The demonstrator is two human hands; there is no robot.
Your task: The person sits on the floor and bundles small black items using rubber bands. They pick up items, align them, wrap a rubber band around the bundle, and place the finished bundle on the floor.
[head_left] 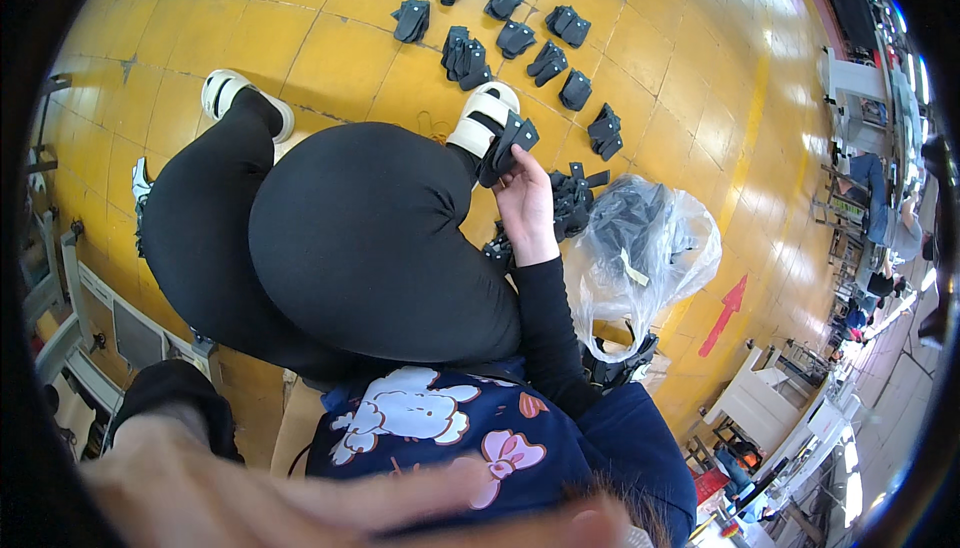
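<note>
My right hand [526, 203] reaches down beside my right knee, its thumb and fingers closed on a small stack of flat black pieces [508, 148]. Small pale marks dot the pieces, and their exact kind does not show. The stack is just above a white strapped shoe [489, 113] on my foot. My left hand [300, 503] is very near the camera, large and blurred along the lower edge. Its fingers stretch to the right and appear apart, with nothing visible in them.
Several similar black bundles [516, 40] lie in loose rows on the yellow tiled floor [330, 58]. A looser black pile [572, 198] is beside a clear plastic bag [650, 248] of dark pieces. A metal frame [110, 298] stands at left; worktables [770, 398] line the right.
</note>
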